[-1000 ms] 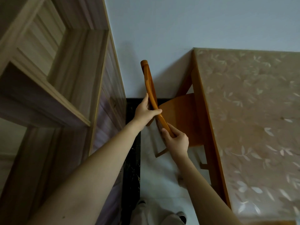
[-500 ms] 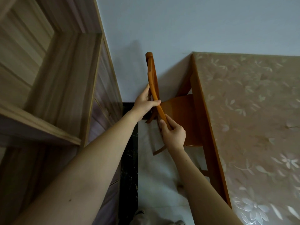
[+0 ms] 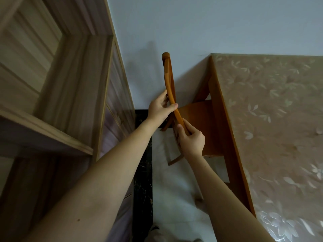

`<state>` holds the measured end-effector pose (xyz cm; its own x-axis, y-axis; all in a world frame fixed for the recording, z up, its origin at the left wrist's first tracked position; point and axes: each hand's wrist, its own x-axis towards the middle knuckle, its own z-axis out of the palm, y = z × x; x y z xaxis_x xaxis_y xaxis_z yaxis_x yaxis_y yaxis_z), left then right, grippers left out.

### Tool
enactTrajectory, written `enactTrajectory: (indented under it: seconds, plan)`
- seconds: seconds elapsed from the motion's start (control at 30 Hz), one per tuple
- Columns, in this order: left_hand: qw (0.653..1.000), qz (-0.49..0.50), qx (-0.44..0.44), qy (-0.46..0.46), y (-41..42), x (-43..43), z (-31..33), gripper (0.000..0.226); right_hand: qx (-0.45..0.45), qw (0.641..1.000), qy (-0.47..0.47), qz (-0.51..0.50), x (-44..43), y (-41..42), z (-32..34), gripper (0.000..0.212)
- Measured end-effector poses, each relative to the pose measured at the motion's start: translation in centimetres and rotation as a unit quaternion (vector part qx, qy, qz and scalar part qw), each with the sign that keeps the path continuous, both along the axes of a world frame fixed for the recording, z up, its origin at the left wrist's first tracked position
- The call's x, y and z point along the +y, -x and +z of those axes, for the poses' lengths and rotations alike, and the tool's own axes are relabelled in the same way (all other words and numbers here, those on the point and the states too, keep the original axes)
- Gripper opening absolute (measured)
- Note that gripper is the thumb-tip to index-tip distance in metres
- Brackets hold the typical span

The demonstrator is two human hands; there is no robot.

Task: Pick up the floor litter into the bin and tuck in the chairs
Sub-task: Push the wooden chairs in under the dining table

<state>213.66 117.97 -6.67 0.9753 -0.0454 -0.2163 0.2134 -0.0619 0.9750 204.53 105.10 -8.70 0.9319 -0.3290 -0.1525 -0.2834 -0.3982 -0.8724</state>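
An orange-brown wooden chair (image 3: 197,119) stands below me, its seat partly under the table (image 3: 272,119). The chair's curved top rail runs from the wall toward me. My left hand (image 3: 160,109) is closed around the rail's middle. My right hand (image 3: 191,138) grips the rail's near end. The table has a wooden edge and a beige leaf-patterned cover. No litter or bin is in view.
A tall wooden shelf unit (image 3: 57,95) rises close on the left. A pale wall (image 3: 209,28) is straight ahead. The floor (image 3: 176,193) is light with a black marble strip (image 3: 142,180) along the shelf. My shoes show at the bottom edge.
The chair has slid a little further under the table, with both hands still on its top rail. My view has shifted slightly.
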Motion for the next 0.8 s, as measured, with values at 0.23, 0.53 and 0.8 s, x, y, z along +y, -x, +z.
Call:
enactTrajectory:
  seconds: [0.23,0.53,0.8]
  plan:
    - [0.99,-0.008,-0.054,-0.129,3.6,-0.5,1.9,0.054,0.031,0.994,-0.023,0.106,-1.3,0.8,1.2,0.049]
    - [0.804,-0.088,-0.32,-0.494,12.4,-2.7,10.8,0.057,-0.135,0.922,0.268,0.245,-9.1,10.9,10.5,0.058]
    - [0.767,-0.159,-0.39,-0.485,28.3,-12.2,14.3,0.052,-0.128,0.896,0.389,0.173,-22.5,26.5,15.1,0.056]
